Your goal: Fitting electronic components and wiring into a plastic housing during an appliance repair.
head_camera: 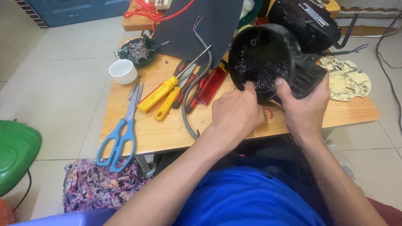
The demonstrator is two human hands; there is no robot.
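A round black plastic housing (261,54), hollow and open toward me, is tilted over the small wooden table (167,129). My right hand (303,104) grips its lower right side, thumb on the rim. My left hand (236,111) rests at the lower rim with its fingers curled and one finger reaching into the opening; whether it holds anything is hidden. White specks cling to the inside wall of the housing.
Blue-handled scissors (121,138), two yellow-handled screwdrivers (161,94), red-handled tools (209,86), a grey cable (188,96), a white cup (123,71), a small motor part (137,51), a circuit board (347,77), another black housing (305,21). Green stool (14,150) at left.
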